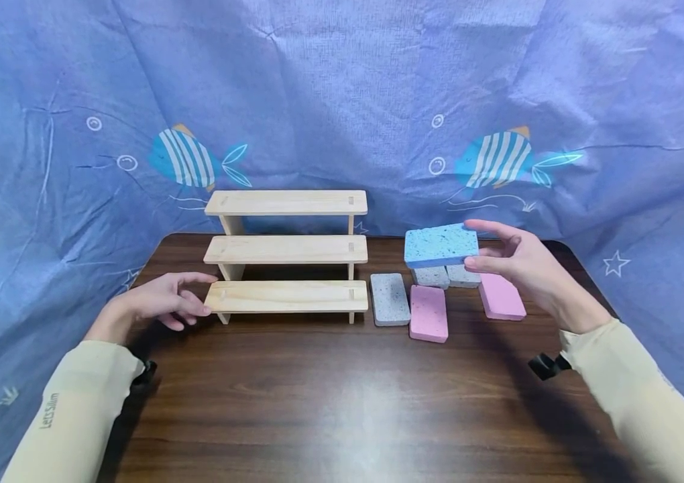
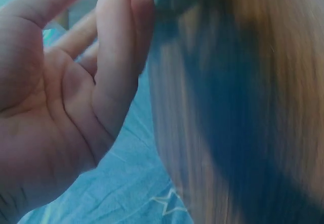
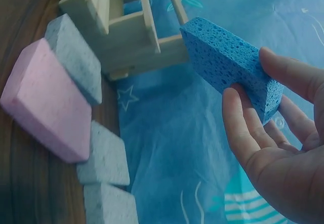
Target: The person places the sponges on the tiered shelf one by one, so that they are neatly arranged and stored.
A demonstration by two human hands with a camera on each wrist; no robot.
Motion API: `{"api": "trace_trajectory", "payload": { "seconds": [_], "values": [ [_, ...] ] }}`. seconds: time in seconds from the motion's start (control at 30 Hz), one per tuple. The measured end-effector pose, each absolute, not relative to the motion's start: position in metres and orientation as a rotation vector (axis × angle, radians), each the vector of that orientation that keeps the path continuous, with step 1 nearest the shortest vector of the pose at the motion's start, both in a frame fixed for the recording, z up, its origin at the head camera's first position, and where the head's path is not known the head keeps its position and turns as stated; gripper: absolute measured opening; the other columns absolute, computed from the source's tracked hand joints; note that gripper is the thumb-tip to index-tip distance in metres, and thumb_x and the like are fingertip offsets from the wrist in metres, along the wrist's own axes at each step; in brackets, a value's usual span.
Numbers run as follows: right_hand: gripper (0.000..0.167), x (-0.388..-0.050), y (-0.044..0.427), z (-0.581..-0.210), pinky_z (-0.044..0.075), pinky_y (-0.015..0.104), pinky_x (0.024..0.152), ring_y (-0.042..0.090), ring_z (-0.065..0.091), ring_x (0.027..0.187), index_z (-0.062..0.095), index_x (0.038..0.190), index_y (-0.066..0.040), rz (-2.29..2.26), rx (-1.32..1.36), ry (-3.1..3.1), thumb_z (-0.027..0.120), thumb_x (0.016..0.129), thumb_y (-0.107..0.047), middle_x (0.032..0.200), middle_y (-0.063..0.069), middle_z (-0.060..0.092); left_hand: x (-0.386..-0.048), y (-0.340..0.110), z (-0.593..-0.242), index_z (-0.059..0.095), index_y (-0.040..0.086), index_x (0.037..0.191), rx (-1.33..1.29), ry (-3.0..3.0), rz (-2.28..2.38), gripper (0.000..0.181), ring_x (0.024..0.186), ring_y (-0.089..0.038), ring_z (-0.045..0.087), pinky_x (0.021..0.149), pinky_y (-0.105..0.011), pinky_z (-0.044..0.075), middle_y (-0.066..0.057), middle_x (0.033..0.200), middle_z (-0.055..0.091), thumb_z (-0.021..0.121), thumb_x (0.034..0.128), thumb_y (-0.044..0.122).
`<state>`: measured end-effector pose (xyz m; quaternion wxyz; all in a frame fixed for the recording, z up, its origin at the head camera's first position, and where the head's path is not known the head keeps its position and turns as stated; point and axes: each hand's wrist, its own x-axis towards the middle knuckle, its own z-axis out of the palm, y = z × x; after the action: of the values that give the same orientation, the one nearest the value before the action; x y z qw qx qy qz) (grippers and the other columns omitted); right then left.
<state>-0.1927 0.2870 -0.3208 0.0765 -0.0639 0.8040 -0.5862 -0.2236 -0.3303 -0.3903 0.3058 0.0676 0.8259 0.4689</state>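
Observation:
A blue sponge (image 1: 441,245) is pinched at its right end between the thumb and fingers of my right hand (image 1: 520,265), held above the other sponges. In the right wrist view the same blue sponge (image 3: 228,62) is in the right hand (image 3: 283,133), clear of the table. My left hand (image 1: 161,298) is at the left end of the lowest shelf of a three-step wooden rack (image 1: 286,296), thumb and forefinger at its edge. In the left wrist view the fingers of the left hand (image 2: 76,82) are bent, their tips near the rack partly cut off.
Right of the rack on the brown table (image 1: 318,402) lie a grey sponge (image 1: 389,299), a pink sponge (image 1: 428,313), two more grey sponges (image 1: 430,276) behind, and another pink sponge (image 1: 501,296) under the right hand. A blue fish-print cloth (image 1: 342,100) hangs behind.

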Motion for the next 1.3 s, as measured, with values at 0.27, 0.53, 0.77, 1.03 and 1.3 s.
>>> {"api": "trace_trajectory", "payload": {
  "seconds": [0.27,0.53,0.77,1.03,1.3],
  "values": [
    [0.068,-0.204,0.265,-0.316,0.051,0.027,0.093,0.015,0.069,0.093,0.048,0.151,-0.016,-1.898,-0.283,2.22,0.076,0.091,-0.004,0.099,0.007,0.073,-0.221,-0.327,-0.385,0.024,0.003,0.158,0.165,2.138,1.24,0.081,0.075,-0.022,0.071,0.06,-0.037,0.061,-0.02,0.102,0.07,0.073,0.0949,0.017],
    [0.067,-0.214,0.241,-0.304,0.052,0.03,0.094,0.017,0.069,0.094,0.048,0.152,-0.015,-1.888,-0.371,2.179,0.076,0.091,-0.004,0.11,0.007,0.073,-0.221,-0.321,-0.388,0.027,0.006,0.156,0.115,2.14,1.265,0.079,0.072,-0.022,0.068,0.06,-0.038,0.061,-0.018,0.105,0.066,0.075,0.0942,0.02],
    [0.067,-0.229,0.209,-0.29,0.055,0.04,0.094,0.023,0.071,0.099,0.047,0.152,-0.011,-1.951,-0.47,2.08,0.075,0.091,-0.002,0.129,0.012,0.066,-0.223,-0.32,-0.391,0.027,0.002,0.157,0.153,2.117,1.318,0.079,0.086,-0.028,0.07,0.065,-0.042,0.061,-0.017,0.114,0.064,0.074,0.0932,0.011],
    [0.065,-0.248,0.17,-0.285,0.053,0.043,0.096,0.026,0.071,0.104,0.049,0.15,-0.01,-2.007,-0.5,2.017,0.074,0.091,0.0,0.147,0.01,0.052,-0.223,-0.316,-0.394,0.03,0.001,0.157,0.087,2.143,1.322,0.083,0.092,-0.027,0.068,0.069,-0.043,0.061,-0.017,0.117,0.065,0.078,0.0892,0.01],
    [0.064,-0.269,0.124,-0.285,0.055,0.042,0.094,0.029,0.07,0.102,0.052,0.148,-0.008,-2.054,-0.537,1.944,0.076,0.089,-0.002,0.156,-0.001,0.04,-0.224,-0.317,-0.392,0.028,0.0,0.158,0.051,2.112,1.357,0.086,0.091,-0.024,0.069,0.07,-0.041,0.061,-0.014,0.114,0.067,0.078,0.0883,0.007]
  ]
}}
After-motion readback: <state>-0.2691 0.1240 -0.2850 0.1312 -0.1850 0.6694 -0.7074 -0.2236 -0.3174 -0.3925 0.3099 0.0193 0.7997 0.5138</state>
